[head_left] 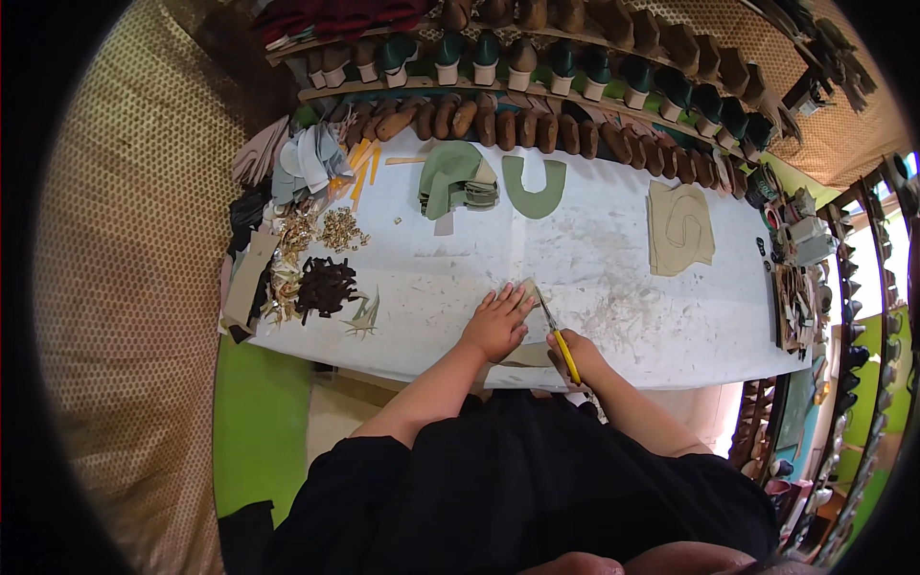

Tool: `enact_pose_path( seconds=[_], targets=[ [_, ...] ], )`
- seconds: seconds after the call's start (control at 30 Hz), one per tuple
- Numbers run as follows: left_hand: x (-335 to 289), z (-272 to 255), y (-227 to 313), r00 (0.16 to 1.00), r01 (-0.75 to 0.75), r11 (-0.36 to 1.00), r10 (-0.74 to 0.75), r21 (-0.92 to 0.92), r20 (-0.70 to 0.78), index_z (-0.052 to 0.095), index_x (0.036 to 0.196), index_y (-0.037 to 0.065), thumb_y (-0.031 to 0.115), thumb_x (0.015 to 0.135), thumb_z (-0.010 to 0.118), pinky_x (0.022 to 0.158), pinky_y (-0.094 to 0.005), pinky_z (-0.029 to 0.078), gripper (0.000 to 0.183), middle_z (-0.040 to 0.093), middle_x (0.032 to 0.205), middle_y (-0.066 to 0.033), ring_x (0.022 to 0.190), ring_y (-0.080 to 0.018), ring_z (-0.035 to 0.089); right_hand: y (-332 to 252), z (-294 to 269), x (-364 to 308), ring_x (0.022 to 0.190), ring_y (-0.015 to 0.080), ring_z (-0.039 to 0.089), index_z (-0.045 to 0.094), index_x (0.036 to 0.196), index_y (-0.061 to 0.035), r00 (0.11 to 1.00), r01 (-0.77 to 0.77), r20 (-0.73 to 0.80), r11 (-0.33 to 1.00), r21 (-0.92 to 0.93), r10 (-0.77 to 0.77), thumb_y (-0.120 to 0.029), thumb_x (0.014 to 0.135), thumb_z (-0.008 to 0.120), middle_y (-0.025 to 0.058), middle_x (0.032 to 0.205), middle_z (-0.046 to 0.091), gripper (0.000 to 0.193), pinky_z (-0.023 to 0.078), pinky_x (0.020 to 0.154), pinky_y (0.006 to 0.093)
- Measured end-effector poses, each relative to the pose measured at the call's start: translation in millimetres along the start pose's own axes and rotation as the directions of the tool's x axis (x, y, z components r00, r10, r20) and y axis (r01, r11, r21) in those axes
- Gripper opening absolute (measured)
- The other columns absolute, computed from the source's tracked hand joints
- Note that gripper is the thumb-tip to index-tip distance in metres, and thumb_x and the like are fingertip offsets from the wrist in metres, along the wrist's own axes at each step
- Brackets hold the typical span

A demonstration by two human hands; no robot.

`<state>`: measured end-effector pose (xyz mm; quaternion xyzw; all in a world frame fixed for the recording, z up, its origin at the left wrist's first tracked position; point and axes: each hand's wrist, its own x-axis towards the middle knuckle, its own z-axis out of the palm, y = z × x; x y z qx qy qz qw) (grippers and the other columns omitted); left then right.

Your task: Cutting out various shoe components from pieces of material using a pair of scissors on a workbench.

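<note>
My left hand (pixel 498 324) lies on the white table with its fingers stretched out. Its fingertips touch the edge of a small pale green piece of material (pixel 532 290). My right hand (pixel 578 357) is closed round a tool with a yellow handle (pixel 565 356) and a narrow, pointed metal end, whose exact kind I cannot make out. The metal tip meets the small piece, just right of my left fingers. Farther off lie a stack of green cut pieces (pixel 450 182) and a U-shaped green piece (pixel 534 187).
Shoe lasts (pixel 522 129) line the white table's (pixel 585 244) far edge, below shelves of heeled shoes (pixel 448 57). At left are dark strips (pixel 326 287), gold-coloured bits (pixel 342 230) and thin green scraps (pixel 364 314). A beige sheet (pixel 680 230) with a curved outline lies at right.
</note>
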<state>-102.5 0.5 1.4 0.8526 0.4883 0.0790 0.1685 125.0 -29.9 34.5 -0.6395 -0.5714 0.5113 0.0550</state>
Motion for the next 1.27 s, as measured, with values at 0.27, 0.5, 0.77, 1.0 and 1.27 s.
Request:
enact_pose_path(
  seconds=[0.27, 0.5, 0.77, 1.0, 1.27],
  targets=[
    [1, -5, 4, 0.999, 0.039, 0.999, -0.039, -0.006, 0.030, 0.031, 0.153, 0.010, 0.039, 0.097, 0.048, 0.121, -0.0458, 0.017, 0.065, 0.025, 0.162, -0.0098, 0.149, -0.0280, 0.023, 4, -6, 2, 0.069, 0.0340, 0.067, 0.060, 0.104, 0.0007, 0.999, 0.049, 0.008, 0.999, -0.009, -0.049, -0.054, 0.098, 0.049, 0.0199, 0.073, 0.066, 0.056, 0.052, 0.065, 0.0409],
    [27, 8, 3, 0.996, 0.039, 0.999, -0.041, -0.028, -0.076, 0.037, 0.149, 0.005, 0.029, 0.096, 0.053, 0.119, -0.0434, 0.024, 0.061, 0.032, 0.159, -0.0125, 0.147, -0.0295, 0.029, -1, -15, -3, 0.047, 0.0201, 0.058, 0.059, 0.099, -0.0015, 0.996, 0.010, 0.084, 0.994, 0.106, -0.019, -0.055, 0.099, 0.049, 0.0089, 0.058, 0.059, 0.054, 0.046, 0.048, 0.0333],
    [29, 16, -6, 0.939, -0.112, 0.993, 0.119, 0.040, -0.322, 0.061, 0.127, 0.005, 0.018, 0.092, 0.058, 0.106, -0.0429, 0.043, 0.038, 0.056, 0.138, -0.0142, 0.128, -0.0313, 0.053, 0, -19, -3, 0.042, 0.0182, 0.052, 0.056, 0.100, -0.0043, 0.981, -0.068, 0.194, 0.969, 0.239, 0.021, -0.057, 0.099, 0.047, 0.0052, 0.054, 0.050, 0.053, 0.042, 0.040, 0.0321],
    [28, 18, -7, 0.865, -0.170, 0.984, 0.174, 0.052, -0.470, 0.072, 0.104, 0.009, 0.012, 0.083, 0.070, 0.092, -0.0388, 0.054, 0.022, 0.072, 0.111, -0.0074, 0.105, -0.0261, 0.068, 2, -17, -2, 0.042, 0.0189, 0.053, 0.054, 0.104, -0.0056, 0.980, -0.090, 0.198, 0.957, 0.276, 0.035, -0.059, 0.098, 0.047, 0.0064, 0.055, 0.050, 0.054, 0.043, 0.040, 0.0331],
    [29, 28, -13, 0.882, -0.180, 0.983, 0.170, 0.019, -0.439, 0.072, 0.105, 0.009, 0.014, 0.084, 0.070, 0.092, -0.0388, 0.055, 0.021, 0.072, 0.110, -0.0081, 0.106, -0.0254, 0.068, -8, -14, 0, 0.044, 0.0226, 0.058, 0.054, 0.109, -0.0046, 0.987, -0.072, 0.157, 0.983, 0.170, 0.046, -0.060, 0.097, 0.046, 0.0090, 0.057, 0.055, 0.057, 0.048, 0.043, 0.0348]
  ],
)
